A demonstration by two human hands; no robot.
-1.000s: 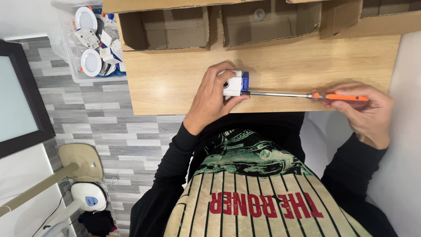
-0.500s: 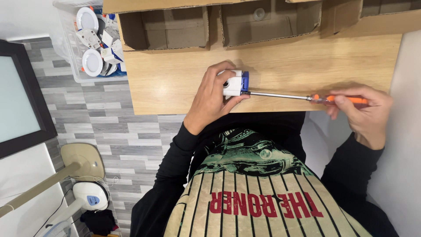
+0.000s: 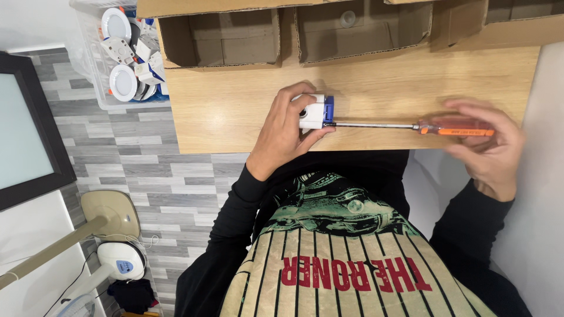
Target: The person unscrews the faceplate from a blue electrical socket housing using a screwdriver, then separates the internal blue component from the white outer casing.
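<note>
Landmark: wooden table (image 3: pixel 235 111); all places given relative to it.
Left hand (image 3: pixel 286 130): near edge of the table, middle; fingers curled tight around a small white housing with a blue end (image 3: pixel 315 111), holding it down on the tabletop.
Right hand (image 3: pixel 487 147): off the table's near right corner; fingers closed around the orange handle, slightly blurred.
Screwdriver (image 3: pixel 411 126): lies level along the table's near edge, its metal shaft running from the handle to the housing, tip seated at the housing's blue end.
Progress (judgement): driver is engaged with the part, so fastening work looks under way; cannot tell how far the screw is in. Seating it fully and lifting the tool away remain.
Cardboard boxes (image 3: pixel 223 38): far edge of the table, a row of open brown bins, plain, no visible markings; one holds a small round pale piece.
Clear plastic bin (image 3: pixel 103 76): just beyond the table's far left corner; holds round white fittings with orange clips.
</note>
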